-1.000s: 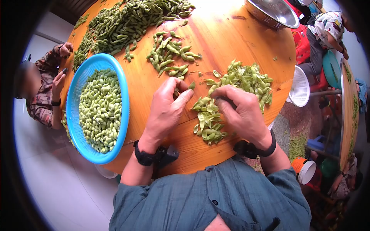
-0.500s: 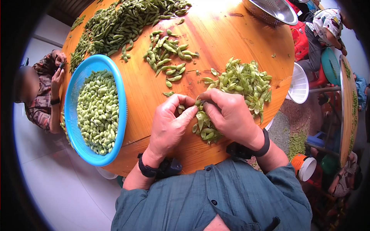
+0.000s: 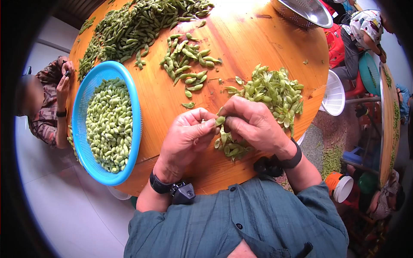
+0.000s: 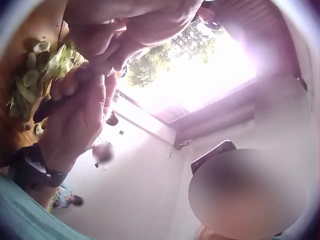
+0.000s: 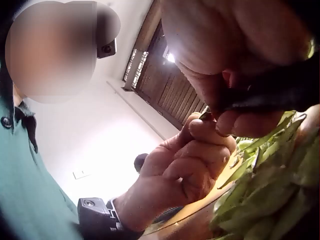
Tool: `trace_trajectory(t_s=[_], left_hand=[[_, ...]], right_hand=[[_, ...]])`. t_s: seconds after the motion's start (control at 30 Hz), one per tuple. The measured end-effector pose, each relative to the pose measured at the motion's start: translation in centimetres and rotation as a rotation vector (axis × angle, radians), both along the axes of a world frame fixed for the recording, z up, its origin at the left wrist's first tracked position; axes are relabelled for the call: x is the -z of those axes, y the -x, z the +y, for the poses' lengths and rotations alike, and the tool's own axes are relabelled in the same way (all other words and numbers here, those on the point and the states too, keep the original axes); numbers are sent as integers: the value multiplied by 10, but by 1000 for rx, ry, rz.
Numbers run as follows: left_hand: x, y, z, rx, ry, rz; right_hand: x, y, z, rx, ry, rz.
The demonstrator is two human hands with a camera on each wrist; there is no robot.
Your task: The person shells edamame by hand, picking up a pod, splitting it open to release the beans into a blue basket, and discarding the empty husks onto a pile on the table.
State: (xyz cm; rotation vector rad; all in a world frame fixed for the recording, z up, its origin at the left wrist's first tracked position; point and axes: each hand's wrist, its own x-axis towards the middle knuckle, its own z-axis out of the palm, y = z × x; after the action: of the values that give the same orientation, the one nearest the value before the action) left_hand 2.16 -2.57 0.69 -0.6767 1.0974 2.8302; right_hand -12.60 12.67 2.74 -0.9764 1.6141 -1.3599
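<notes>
A green soybean pod (image 3: 220,121) is pinched between the fingertips of both hands, low over the wooden table. My left hand (image 3: 186,135) holds its left end with thumb and forefinger. From the other side my right hand (image 3: 257,125) pinches it, fingers curled. The right wrist view shows the left hand (image 5: 185,162) meeting the right fingertips, the pod mostly hidden there. A dark strip (image 5: 272,92) crosses the right palm in that view. Opened pods (image 3: 275,92) lie heaped beyond and under the right hand. A single pod (image 3: 188,105) lies just beyond the left hand.
A blue basket (image 3: 138,129) of shelled beans stands on the left. Whole pods (image 3: 185,60) lie ahead, with a large heap (image 3: 129,34) behind them. A metal colander (image 3: 307,17) sits at the far right. Another person (image 3: 47,103) sits left; more people are at right.
The hands, apart a second ago, have come together around a pod. The right hand moved left and the left hand came nearer the body. A single pod now lies beyond the left hand.
</notes>
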Motion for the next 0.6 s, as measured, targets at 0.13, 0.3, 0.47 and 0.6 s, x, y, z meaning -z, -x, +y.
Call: trace_trajectory(t_s=[0.13,0.3,0.47,0.6], left_hand=[[-14,6,16,-84,300,-109],[-15,8,23,-102,1319,22],[-8,9,26,-156,1616,107],[-6,11,27,-170,1636,127]], right_hand=[[8,0,-1,19,-47,-73],[9,-9,-4,112,-4,250],[10,-11,-7,143,117,371],[3,-8,-8,123,81,314]])
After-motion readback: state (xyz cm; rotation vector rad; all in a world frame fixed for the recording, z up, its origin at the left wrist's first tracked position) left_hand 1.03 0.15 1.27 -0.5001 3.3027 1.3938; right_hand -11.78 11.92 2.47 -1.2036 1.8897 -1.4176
